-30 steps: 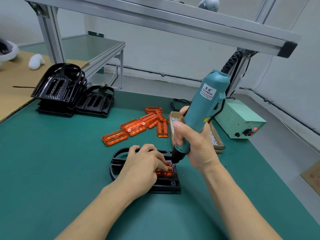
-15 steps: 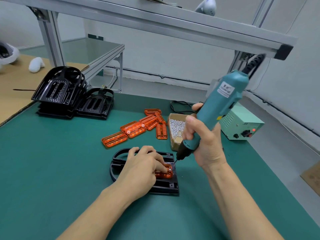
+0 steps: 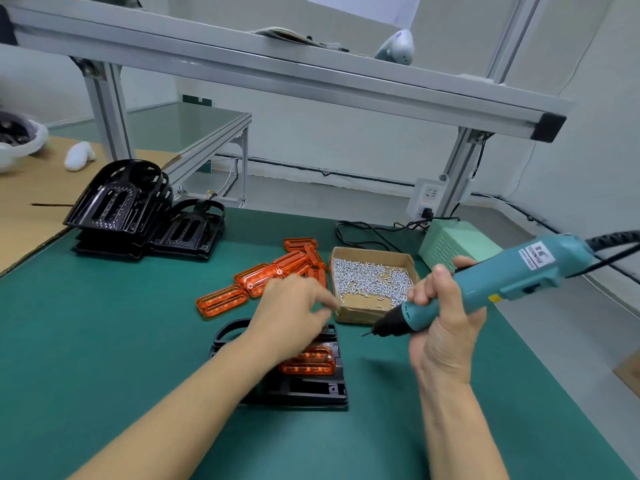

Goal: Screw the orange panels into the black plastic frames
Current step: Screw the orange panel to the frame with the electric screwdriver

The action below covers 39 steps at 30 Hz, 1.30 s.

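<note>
A black plastic frame (image 3: 304,389) lies flat on the green mat in front of me, with an orange panel (image 3: 310,362) seated in it. My left hand (image 3: 294,306) hovers above the frame's far end, blurred, fingers stretched toward the cardboard box of screws (image 3: 372,282) and holding nothing I can make out. My right hand (image 3: 440,323) grips a teal electric screwdriver (image 3: 491,282), tilted low with its bit pointing left, off to the right of the frame and clear of it.
Several loose orange panels (image 3: 263,278) lie behind the frame. Stacked black frames (image 3: 117,209) stand at the back left. A pale green power supply (image 3: 453,244) sits right of the box, its cables trailing. An aluminium rail crosses overhead.
The left hand lifted off the orange panel and moved toward the screw box. The right hand swung the screwdriver away from the frame to the right and tilted it down.
</note>
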Available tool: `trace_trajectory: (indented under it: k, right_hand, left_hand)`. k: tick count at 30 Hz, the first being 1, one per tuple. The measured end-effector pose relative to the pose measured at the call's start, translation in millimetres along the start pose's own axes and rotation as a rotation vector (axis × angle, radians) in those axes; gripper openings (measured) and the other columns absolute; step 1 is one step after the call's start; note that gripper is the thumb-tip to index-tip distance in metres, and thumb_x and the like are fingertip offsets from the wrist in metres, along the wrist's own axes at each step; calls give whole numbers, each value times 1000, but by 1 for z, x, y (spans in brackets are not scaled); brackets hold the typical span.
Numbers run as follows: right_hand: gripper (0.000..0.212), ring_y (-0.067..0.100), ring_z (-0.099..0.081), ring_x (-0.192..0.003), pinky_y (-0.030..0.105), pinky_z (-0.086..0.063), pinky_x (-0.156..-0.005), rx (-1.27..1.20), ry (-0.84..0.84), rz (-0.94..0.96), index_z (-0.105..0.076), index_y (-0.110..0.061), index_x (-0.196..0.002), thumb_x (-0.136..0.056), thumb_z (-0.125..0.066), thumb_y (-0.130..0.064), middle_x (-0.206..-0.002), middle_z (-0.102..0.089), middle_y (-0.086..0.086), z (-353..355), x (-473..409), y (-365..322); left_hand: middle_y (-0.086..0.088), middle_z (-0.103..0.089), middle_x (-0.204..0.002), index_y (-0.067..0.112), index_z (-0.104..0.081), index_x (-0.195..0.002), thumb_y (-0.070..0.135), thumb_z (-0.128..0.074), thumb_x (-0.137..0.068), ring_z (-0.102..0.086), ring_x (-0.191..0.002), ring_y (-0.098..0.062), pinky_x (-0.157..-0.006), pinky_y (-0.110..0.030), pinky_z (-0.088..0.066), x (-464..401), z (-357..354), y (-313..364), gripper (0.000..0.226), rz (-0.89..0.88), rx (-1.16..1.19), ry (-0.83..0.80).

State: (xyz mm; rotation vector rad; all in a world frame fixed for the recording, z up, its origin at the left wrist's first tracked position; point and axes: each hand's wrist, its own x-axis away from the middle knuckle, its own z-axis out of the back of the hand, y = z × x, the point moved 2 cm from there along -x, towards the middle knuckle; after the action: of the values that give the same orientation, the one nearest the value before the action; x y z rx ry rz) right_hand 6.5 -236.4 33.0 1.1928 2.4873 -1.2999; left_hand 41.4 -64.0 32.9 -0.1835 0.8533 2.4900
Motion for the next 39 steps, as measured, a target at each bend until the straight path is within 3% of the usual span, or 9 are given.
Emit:
trace_trajectory:
  k: [5, 8, 15, 19, 24, 27, 31, 36, 39]
  right_hand:
    - [21, 13, -41, -48, 25, -41, -54, 11, 17, 5, -53, -20, -95, -82, -59, -6, -56, -40, -2, 2, -2, 2]
    - [20, 13, -40, -48, 26, -41, -54, 22, 34, 21, -53, -19, -95, -81, -60, -6, -55, -40, -3, 3, -4, 1]
    - [21, 13, -41, -47, 24, -43, -52, 5, 88, 21, -54, -19, -94, -79, -60, -6, -56, -39, -1, 10, -7, 0]
    - [21, 13, -41, -47, 25, -43, -52, 15, 85, 24, -54, -20, -93, -79, -61, -5, -55, -41, -2, 12, -8, 0]
    - [21, 13, -42, -47, 25, -42, -52, 39, 86, 19, -55, -19, -93, -79, -62, -6, -55, -41, -2, 12, -7, 2]
    - [20, 13, -42, -47, 26, -42, -52, 42, 82, 16, -55, -20, -93, -79, -62, -6, -55, -41, -2, 13, -7, 3]
    - [20, 13, -43, -47, 25, -42, -52, 56, 77, 25, -55, -20, -94, -80, -62, -7, -52, -44, -4, 14, -6, 3]
    - [20, 12, -44, -47, 25, -42, -53, 64, 79, 20, -55, -21, -93, -81, -61, -8, -51, -45, -5, 14, -6, 3]
    - [20, 12, -44, -47, 25, -42, -52, 61, 77, 16, -55, -21, -93, -80, -62, -8, -51, -45, -5, 15, -7, 2]
  left_hand:
    - [9, -71, -103, 27, -75, -97, 26, -65, -88, -59, -99, -13, -101, -38, -38, -57, -17, 8, 13, 76, -22, -98]
    - [9, -70, -95, 27, -76, -93, 26, -67, -86, -56, -97, -14, -94, -36, -32, -79, -41, 13, 11, 82, -84, -157]
    - [4, -71, -87, 21, -75, -86, 32, -66, -83, -59, -94, -19, -98, -41, -27, -104, -77, 16, 14, 156, -283, -210]
    - [3, -69, -86, 20, -67, -80, 33, -68, -82, -59, -91, -20, -92, -40, -26, -110, -84, 17, 13, 171, -344, -191]
    - [5, -51, -62, 19, -44, -61, 19, -59, -84, -52, -75, -20, -97, -42, -24, -114, -88, 21, 28, 173, -411, -219]
    - [5, -51, -68, 17, -45, -70, 12, -53, -87, -56, -83, -23, -107, -47, -19, -115, -87, 25, 19, 133, -466, -275]
    - [-2, -60, -92, 15, -46, -87, 10, -47, -89, -57, -102, -26, -111, -52, -15, -117, -85, 32, 6, 76, -538, -375]
    - [-3, -52, -90, 12, -46, -91, 7, -44, -90, -54, -104, -28, -111, -57, -15, -117, -78, 34, 5, 9, -617, -512]
    - [-7, -63, -93, 11, -54, -90, 15, -44, -93, -57, -95, -27, -108, -51, -25, -113, -75, 33, 12, -14, -538, -434]
